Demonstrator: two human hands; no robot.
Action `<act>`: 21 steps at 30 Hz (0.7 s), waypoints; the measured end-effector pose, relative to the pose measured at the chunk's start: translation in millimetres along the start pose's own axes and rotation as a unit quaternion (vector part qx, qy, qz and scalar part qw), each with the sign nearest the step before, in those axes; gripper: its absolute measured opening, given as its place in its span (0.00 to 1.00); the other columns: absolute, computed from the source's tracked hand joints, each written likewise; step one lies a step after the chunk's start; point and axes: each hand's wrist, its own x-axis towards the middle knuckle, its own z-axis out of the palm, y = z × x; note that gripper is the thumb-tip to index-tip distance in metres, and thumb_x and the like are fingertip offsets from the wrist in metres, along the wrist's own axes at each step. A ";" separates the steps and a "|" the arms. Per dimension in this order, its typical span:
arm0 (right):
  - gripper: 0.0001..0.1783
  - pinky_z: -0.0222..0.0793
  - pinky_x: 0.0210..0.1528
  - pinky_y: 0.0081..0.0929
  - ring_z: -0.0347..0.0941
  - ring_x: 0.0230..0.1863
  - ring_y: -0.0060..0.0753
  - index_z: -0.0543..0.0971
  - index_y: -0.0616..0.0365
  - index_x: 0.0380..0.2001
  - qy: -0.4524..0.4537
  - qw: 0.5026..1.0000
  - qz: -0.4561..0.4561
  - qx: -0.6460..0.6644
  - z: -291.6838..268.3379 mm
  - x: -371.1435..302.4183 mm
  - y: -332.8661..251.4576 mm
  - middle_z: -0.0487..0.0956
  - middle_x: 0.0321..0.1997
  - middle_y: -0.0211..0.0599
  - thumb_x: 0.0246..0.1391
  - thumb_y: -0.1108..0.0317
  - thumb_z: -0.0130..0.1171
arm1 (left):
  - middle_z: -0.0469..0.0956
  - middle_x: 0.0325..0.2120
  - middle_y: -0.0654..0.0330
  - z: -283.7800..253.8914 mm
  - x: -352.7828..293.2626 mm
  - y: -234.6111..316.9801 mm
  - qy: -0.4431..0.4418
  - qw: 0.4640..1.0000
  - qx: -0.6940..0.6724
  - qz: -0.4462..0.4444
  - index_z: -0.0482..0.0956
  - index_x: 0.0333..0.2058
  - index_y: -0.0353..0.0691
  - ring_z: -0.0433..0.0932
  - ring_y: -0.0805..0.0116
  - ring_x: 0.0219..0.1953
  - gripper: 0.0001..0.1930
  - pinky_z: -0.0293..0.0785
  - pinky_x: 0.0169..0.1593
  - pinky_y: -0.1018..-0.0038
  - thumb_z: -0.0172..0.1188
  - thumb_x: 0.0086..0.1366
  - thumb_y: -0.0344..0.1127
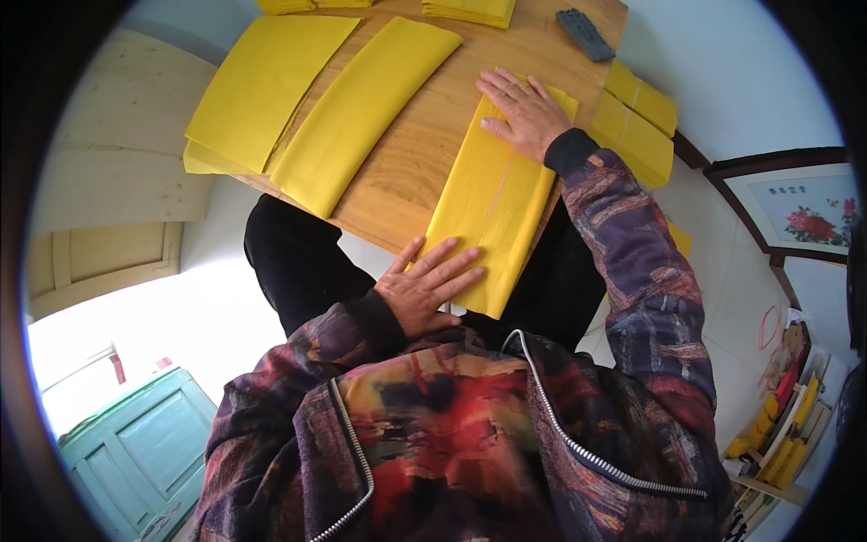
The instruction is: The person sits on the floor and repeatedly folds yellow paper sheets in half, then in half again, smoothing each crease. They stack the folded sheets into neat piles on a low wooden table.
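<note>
A: Where's the stack?
B: The yellow stack overhangs the wooden table's 6 o'clock edge. Left hand lies flat on its near end, right hand on its far end, fingers spread, gripping nothing.
A: The room?
B: 2 more sheets at 10 o'clock, a framed flower picture at 3, a teal cabinet at 8.

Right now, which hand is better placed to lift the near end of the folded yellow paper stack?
Probably left: the left hand lies flat on the near end of the folded yellow paper stack; the right hand presses its far end.
</note>
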 end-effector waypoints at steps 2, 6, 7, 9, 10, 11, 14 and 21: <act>0.35 0.37 0.70 0.42 0.43 0.72 0.32 0.56 0.50 0.65 -0.001 1.000 0.001 0.001 0.5 0.5 0.2 0.52 0.71 0.30 0.61 0.41 0.38 | 0.51 0.66 0.69 0.8 -15.3 -0.5 0.012 1.000 -0.016 -0.001 0.56 0.64 0.56 0.47 0.67 0.69 0.40 0.40 0.68 0.54 0.59 0.54 0.57; 0.36 0.37 0.70 0.42 0.43 0.71 0.33 0.56 0.50 0.65 -0.015 1.000 0.006 0.007 -5.1 3.5 -1.4 0.52 0.71 0.31 0.60 0.41 0.39 | 0.60 0.62 0.66 -7.4 -36.4 -3.1 0.024 0.998 -0.041 0.031 0.63 0.59 0.50 0.56 0.65 0.65 0.33 0.46 0.65 0.55 0.61 0.55 0.46; 0.36 0.37 0.70 0.43 0.43 0.71 0.33 0.57 0.50 0.64 -0.016 1.000 0.009 0.013 -7.5 4.0 -3.3 0.52 0.71 0.31 0.60 0.42 0.40 | 0.66 0.58 0.62 -9.8 -39.8 -3.2 0.057 0.995 -0.065 0.042 0.68 0.56 0.48 0.63 0.62 0.62 0.28 0.53 0.63 0.56 0.62 0.55 0.41; 0.34 0.40 0.69 0.43 0.46 0.70 0.35 0.59 0.52 0.63 0.012 0.999 0.024 0.018 -13.3 1.7 -10.0 0.55 0.69 0.33 0.58 0.45 0.45 | 0.73 0.49 0.57 -12.7 -44.7 -4.2 0.145 0.967 -0.208 -0.029 0.73 0.47 0.44 0.70 0.59 0.53 0.20 0.62 0.56 0.60 0.61 0.54 0.34; 0.33 0.43 0.68 0.43 0.48 0.69 0.38 0.60 0.53 0.62 0.043 0.998 0.037 0.014 -16.5 0.1 -14.5 0.57 0.68 0.36 0.57 0.47 0.48 | 0.76 0.44 0.55 -13.2 -46.0 -7.1 0.189 0.941 -0.275 -0.063 0.76 0.43 0.42 0.74 0.57 0.48 0.15 0.67 0.52 0.62 0.60 0.54 0.30; 0.32 0.46 0.67 0.42 0.51 0.68 0.40 0.62 0.55 0.60 0.066 0.996 0.056 0.001 -21.0 -2.8 -18.0 0.59 0.67 0.38 0.56 0.50 0.51 | 0.76 0.31 0.57 -9.4 -44.4 -6.1 0.275 0.907 -0.298 -0.118 0.76 0.34 0.38 0.75 0.63 0.34 0.07 0.70 0.39 0.71 0.56 0.55 0.24; 0.28 0.55 0.63 0.41 0.59 0.62 0.49 0.66 0.60 0.55 0.287 0.935 0.102 0.183 -34.2 -30.4 -33.8 0.66 0.60 0.48 0.52 0.61 0.58 | 0.75 0.24 0.64 2.3 -40.2 -18.5 0.248 0.825 -0.418 -0.288 0.73 0.33 0.35 0.75 0.77 0.28 0.04 0.69 0.33 0.80 0.56 0.61 0.29; 0.24 0.69 0.38 0.31 0.69 0.34 0.38 0.69 0.59 0.49 0.253 0.882 0.283 0.281 -36.0 -136.7 -106.5 0.68 0.38 0.42 0.46 0.74 0.59 | 0.80 0.33 0.57 29.0 -24.7 -21.4 0.099 0.581 -0.734 -0.338 0.72 0.40 0.37 0.80 0.68 0.36 0.18 0.72 0.35 0.75 0.59 0.62 0.47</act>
